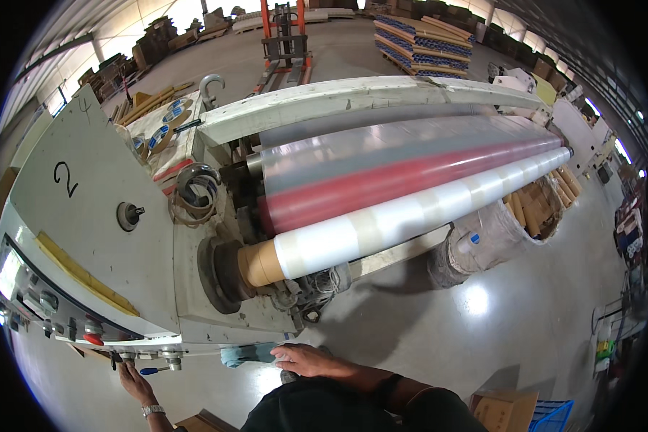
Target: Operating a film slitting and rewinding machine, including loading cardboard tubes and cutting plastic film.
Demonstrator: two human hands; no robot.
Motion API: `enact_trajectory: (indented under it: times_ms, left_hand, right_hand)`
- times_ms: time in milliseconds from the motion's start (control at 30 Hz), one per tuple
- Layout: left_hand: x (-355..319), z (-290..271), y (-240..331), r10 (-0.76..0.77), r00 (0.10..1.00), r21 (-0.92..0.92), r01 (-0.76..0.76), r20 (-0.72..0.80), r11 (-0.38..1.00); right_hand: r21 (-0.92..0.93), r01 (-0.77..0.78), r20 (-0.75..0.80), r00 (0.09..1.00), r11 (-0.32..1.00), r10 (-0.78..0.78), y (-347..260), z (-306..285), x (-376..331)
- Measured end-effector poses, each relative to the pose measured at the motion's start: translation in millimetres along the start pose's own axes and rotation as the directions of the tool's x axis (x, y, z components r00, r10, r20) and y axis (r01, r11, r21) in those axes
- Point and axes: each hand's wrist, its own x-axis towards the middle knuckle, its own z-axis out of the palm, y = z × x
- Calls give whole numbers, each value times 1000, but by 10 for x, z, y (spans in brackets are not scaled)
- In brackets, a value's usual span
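Observation:
My left hand [133,380] reaches up to the underside of the grey machine's control panel [57,302], fingers at the small knobs and a blue-handled lever [155,370]. My right hand [306,358] rests flat on the machine's lower edge beside a blue-green rag [241,354], fingers spread, holding nothing. Above them a cardboard core [259,263] carries a long roll of clear white film [417,209], with a red roller [410,180] and a film-covered grey roller [396,144] behind it.
A bag-lined bin of cardboard tubes [515,219] stands under the roll's far end. Tape rolls [194,189] hang on the machine side. A forklift [284,39] and stacked pallets [425,43] are at the back. A cardboard box [504,410] and blue crate [551,416] sit lower right.

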Motion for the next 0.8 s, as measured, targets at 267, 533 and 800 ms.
enact_trajectory:
  times_ms: [267,533,800]
  left_hand:
    - [-21,-73,-11,-32,997,64,27,75,998]
    - [7,-91,82,22,998,153,-31,59,988]
    - [17,-136,268,93,991,150,-107,96,983]
  right_hand:
    - [7,-15,23,1000,1000,14,-47,60,-8]
    - [13,33,6,999,999,-33,-122,174,58]
    - [-111,125,75,990,986,-118,-670,239,489]
